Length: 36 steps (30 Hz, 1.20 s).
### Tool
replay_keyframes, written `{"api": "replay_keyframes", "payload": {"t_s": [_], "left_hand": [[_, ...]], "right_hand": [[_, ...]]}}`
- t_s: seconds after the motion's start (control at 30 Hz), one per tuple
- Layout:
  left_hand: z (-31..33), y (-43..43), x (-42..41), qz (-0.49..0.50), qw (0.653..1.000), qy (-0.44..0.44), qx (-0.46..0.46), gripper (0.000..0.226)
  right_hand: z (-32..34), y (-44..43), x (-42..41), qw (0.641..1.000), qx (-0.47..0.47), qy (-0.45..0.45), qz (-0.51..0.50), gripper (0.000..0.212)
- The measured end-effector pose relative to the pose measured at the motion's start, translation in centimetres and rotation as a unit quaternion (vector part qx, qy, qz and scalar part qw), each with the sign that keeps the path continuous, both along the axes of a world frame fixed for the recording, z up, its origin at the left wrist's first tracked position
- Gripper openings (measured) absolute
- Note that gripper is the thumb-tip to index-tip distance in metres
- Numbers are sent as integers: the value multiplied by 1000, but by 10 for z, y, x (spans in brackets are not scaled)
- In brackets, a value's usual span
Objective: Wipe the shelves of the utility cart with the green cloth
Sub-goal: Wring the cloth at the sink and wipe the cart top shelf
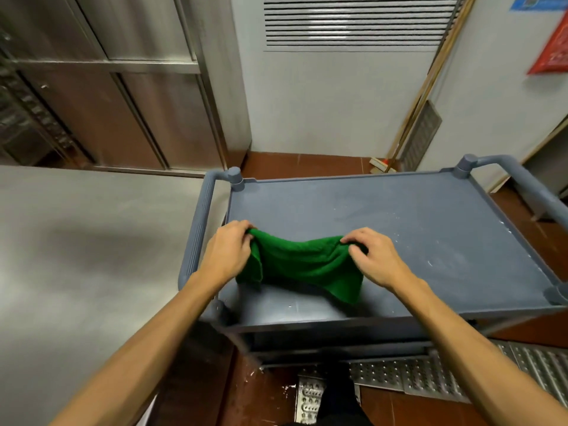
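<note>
A grey utility cart (399, 210) stands in front of me, its top shelf dusted with white specks. The green cloth (304, 262) hangs stretched between both hands just above the near part of that shelf, its lower edge drooping onto the surface. My left hand (229, 250) pinches the cloth's left corner. My right hand (373, 256) pinches the right corner. A lower shelf (322, 339) shows only as a dark strip under the top one.
A steel worktop (76, 256) lies close on the left of the cart. Steel cabinet doors (123, 103) and a white wall with a vent (353, 23) stand behind. Broom handles (430, 87) lean at the back right. Perforated metal floor grates (430, 376) run under the cart.
</note>
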<state>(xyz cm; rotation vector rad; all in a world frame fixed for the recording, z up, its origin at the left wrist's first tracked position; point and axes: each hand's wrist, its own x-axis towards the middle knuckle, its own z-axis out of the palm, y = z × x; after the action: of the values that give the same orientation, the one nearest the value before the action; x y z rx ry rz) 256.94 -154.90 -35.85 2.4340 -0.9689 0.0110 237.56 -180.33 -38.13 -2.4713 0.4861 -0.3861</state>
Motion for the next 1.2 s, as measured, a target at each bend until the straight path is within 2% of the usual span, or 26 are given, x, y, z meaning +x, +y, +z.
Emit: {"api": "replay_keyframes", "payload": {"t_s": [0.03,0.13,0.2,0.27,0.37,0.47,0.7,0.83,0.93,1.07,1.2], "left_hand": [[4,-11,4,-4,1000,-3,-2,19],[12,-43,18,-16,1000,-7,-16,17],[16,-65,27,-22,1000,-15,-12,17],[21,-87,38,-27,999,-21,2,17],[28,-121,55,-30,999,-25,23,17],[33,-156,70,-32,998,-29,34,17],[44,-245,118,-15,997,-40,63,19],[51,-294,143,3,997,-71,32,23],[34,-316,148,-9,995,-91,30,24],[-21,-326,133,-50,994,-58,80,25],[-87,-321,104,-95,971,12,218,12]], "right_hand": [[1,-8,2,1000,8,16,9,21],[-1,-40,11,997,5,63,39,50],[0,-64,20,996,13,82,28,62],[1,-92,30,996,1,85,16,58],[10,-136,46,997,-18,67,18,38],[21,-178,66,998,-29,50,12,27],[41,-270,125,998,-59,-20,-26,19],[46,-310,153,991,-64,-92,-68,23],[31,-330,156,988,-72,-111,-81,27],[-37,-337,140,993,-90,-52,-58,45],[-112,-322,111,993,-60,99,-13,58]]}}
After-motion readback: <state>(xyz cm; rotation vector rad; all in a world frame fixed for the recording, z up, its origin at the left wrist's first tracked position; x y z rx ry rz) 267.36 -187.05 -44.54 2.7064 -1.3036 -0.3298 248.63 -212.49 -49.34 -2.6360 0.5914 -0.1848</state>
